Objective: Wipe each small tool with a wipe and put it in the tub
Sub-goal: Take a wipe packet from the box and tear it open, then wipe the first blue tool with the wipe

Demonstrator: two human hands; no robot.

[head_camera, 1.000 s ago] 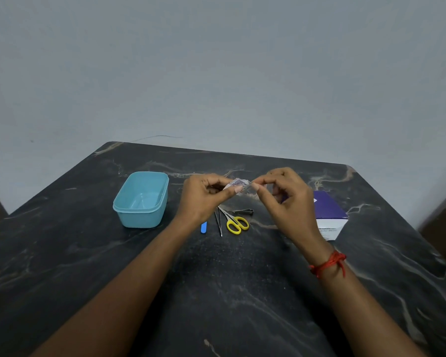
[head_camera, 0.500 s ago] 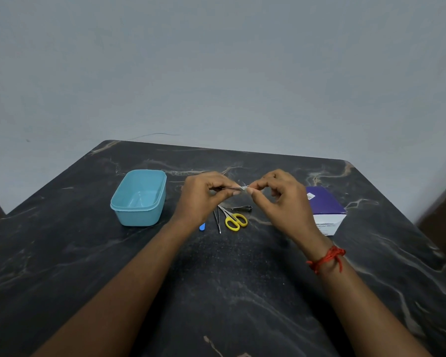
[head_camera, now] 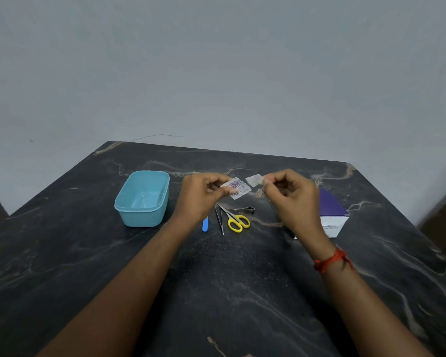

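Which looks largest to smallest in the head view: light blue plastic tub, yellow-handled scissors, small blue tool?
1. Light blue plastic tub
2. Yellow-handled scissors
3. Small blue tool, partly hidden behind the left hand

Wipe (head_camera: 254, 180) now out of sachet (head_camera: 236, 188)

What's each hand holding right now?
The left hand pinches the wipe packet.
The right hand pinches a small white piece, likely the wipe.

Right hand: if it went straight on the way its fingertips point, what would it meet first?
Probably the sachet pinched by the left hand; the wipe in the right hand leads. Depth is unclear.
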